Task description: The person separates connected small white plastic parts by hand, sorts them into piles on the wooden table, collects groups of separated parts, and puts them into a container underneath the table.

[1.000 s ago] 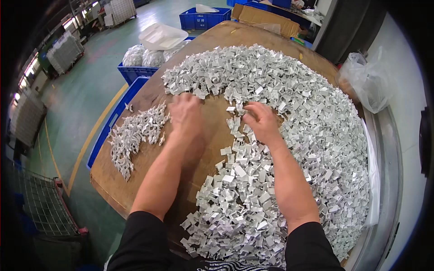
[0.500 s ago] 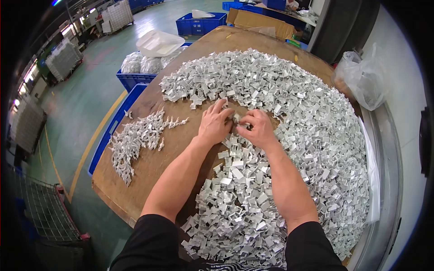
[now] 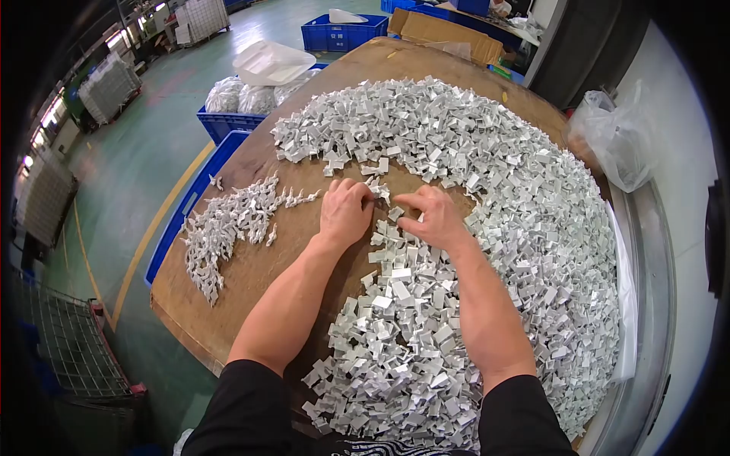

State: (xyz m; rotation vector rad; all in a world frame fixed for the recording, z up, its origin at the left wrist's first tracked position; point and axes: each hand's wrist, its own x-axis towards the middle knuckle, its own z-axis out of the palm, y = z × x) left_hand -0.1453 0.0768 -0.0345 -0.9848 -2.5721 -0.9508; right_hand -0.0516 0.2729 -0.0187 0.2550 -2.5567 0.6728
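Observation:
A large heap of small silver-grey metal parts [image 3: 547, 251], mostly flat and angular, curves over the wooden tabletop [image 3: 304, 171]. My left hand [image 3: 346, 211] is closed in a pinch, with a small metal part [image 3: 379, 190] at its fingertips. Facing it, my right hand [image 3: 435, 218] has its thumb and index finger apart. One loose metal part [image 3: 395, 213] lies by the right thumb. To the left spreads a separate group of small knobbly metal pieces [image 3: 228, 220], trailing toward my left hand.
Beyond the table's left edge stand a blue crate [image 3: 228, 125] with filled plastic bags and another blue bin [image 3: 186, 201]. A further blue crate [image 3: 342, 34] is on the green floor. At the right, a clear plastic bag [image 3: 620, 140] sits against the wall.
My hands have moved slightly apart, the left one shifting left and its fingers curling in. Some metal parts now show between them. The right thumb and index finger have parted.

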